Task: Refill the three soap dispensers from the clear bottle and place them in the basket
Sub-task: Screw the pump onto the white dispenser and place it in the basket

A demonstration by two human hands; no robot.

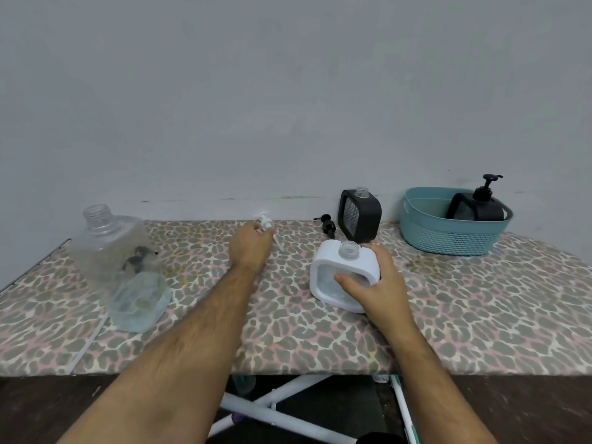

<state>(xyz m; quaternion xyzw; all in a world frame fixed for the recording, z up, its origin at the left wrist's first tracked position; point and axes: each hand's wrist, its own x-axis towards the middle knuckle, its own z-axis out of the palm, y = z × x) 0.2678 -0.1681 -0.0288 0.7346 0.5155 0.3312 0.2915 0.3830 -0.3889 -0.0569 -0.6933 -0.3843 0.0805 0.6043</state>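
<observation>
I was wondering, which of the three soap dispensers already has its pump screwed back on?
The black dispenser in the basket has its pump on. The white dispenser and the black dispenser on the table both stand with open necks.

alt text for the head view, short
A person's right hand grips an uncapped white soap dispenser on a leopard-print table while the left hand picks up its white pump; one black dispenser sits in the teal basket.

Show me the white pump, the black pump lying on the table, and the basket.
white pump [266,223], head view, on its collar above the fingers.
black pump [328,225], head view, on its collar.
basket [426,232], head view, on its front wall.
</observation>
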